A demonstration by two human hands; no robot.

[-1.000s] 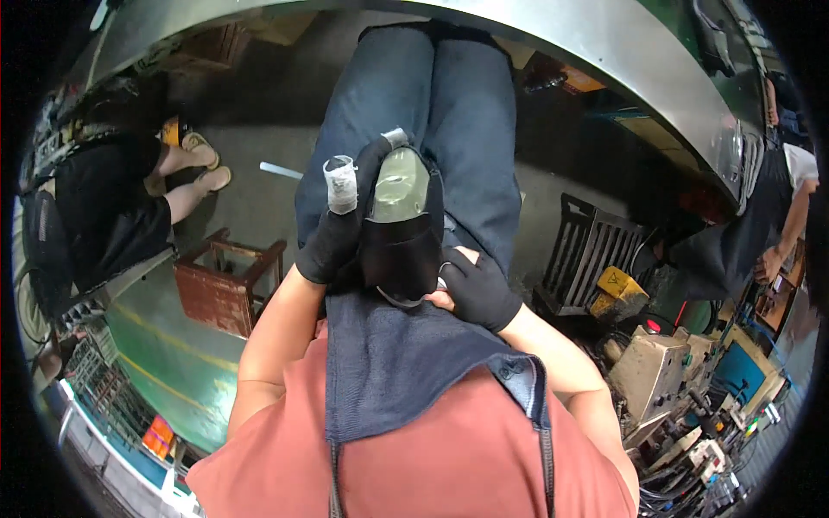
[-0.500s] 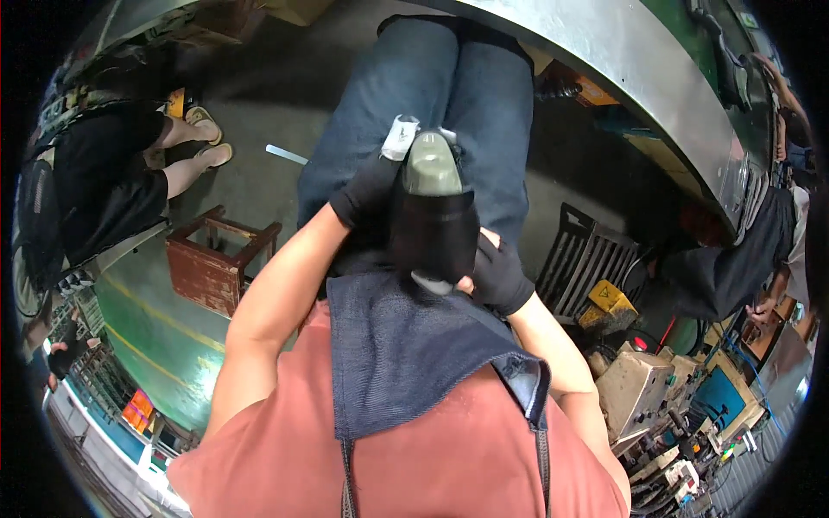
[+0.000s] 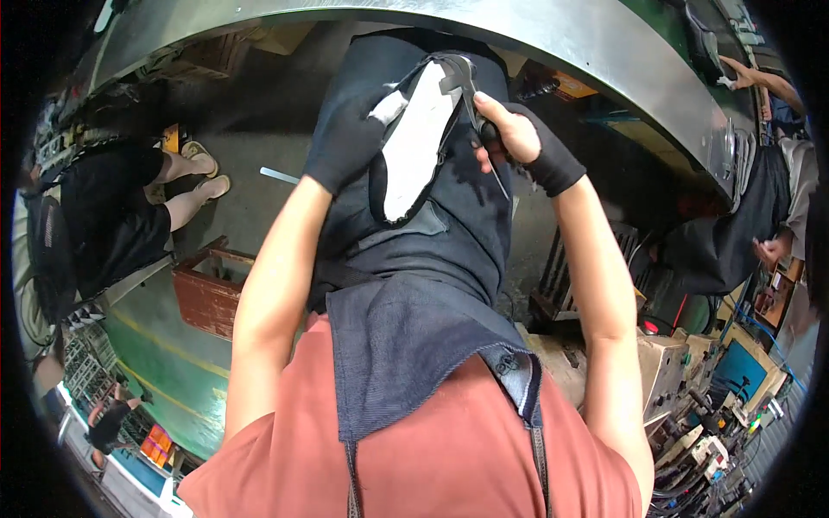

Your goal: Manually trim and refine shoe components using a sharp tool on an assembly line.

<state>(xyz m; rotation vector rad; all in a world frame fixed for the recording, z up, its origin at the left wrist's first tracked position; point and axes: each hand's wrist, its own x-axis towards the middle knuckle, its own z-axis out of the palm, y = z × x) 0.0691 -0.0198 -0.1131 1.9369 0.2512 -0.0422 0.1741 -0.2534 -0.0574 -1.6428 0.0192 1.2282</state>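
A black shoe upper (image 3: 379, 184) lies on my thighs, its white sole side (image 3: 414, 155) facing up and one end pointing away from me. My left hand (image 3: 350, 142), in a dark fingerless glove with white wrapping on a digit, grips the upper's left side. In my right hand (image 3: 527, 142), gloved the same way, is a pair of metal lasting pincers (image 3: 462, 79). Their head rests at the far end of the upper, on its right edge. Whether the jaws bite the material is too small to tell. A dark apron (image 3: 414, 345) covers my lap.
A curved metal worktop (image 3: 656, 104) runs across the front. Left are a brown wooden stool (image 3: 207, 289), a pale strip (image 3: 278, 175) on the floor and a seated person's legs (image 3: 181, 181). Machinery (image 3: 665, 371) stands at the lower right. A co-worker's hand (image 3: 738, 73) is far right.
The shoe has turned over from its upper side to its white sole side and moved farther from me. My right hand has moved forward and now holds pincers at the far end.
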